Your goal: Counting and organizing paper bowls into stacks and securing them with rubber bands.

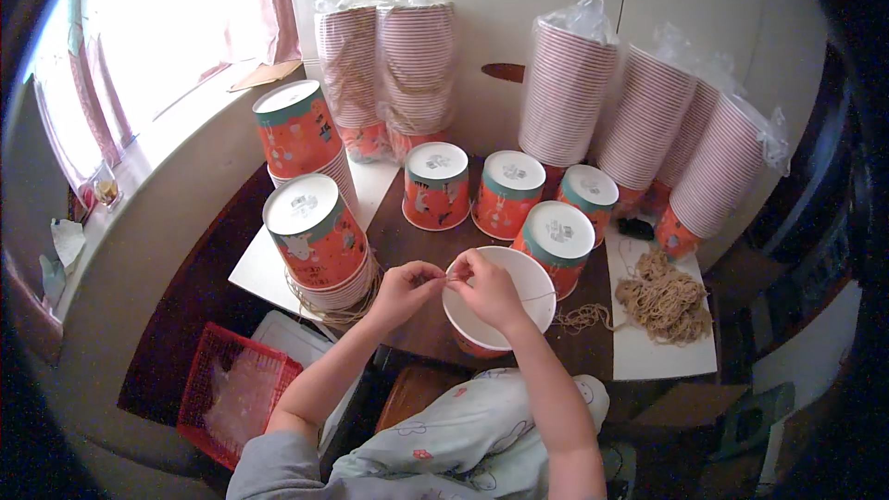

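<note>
An upright paper bucket [468,315], white inside and red outside, stands open at the table's near edge. Above its left rim my left hand [414,292] and my right hand [486,289] almost meet, fingertips pinched together. Between them runs thin twine [535,297], which crosses the bucket's mouth to the right rim. How the twine lies in my fingertips is too small to make out. Right of the bucket lies a loose tangle of twine [585,318], and beyond it a larger heap of tan twine [665,301].
Several upside-down buckets [437,187] stand behind the open one. Stacked buckets [319,231] rise at the left, twine around their base. Tall plastic-wrapped bucket stacks [569,83] line the wall. A red basket [208,407] sits low at the left, below a windowsill [185,130].
</note>
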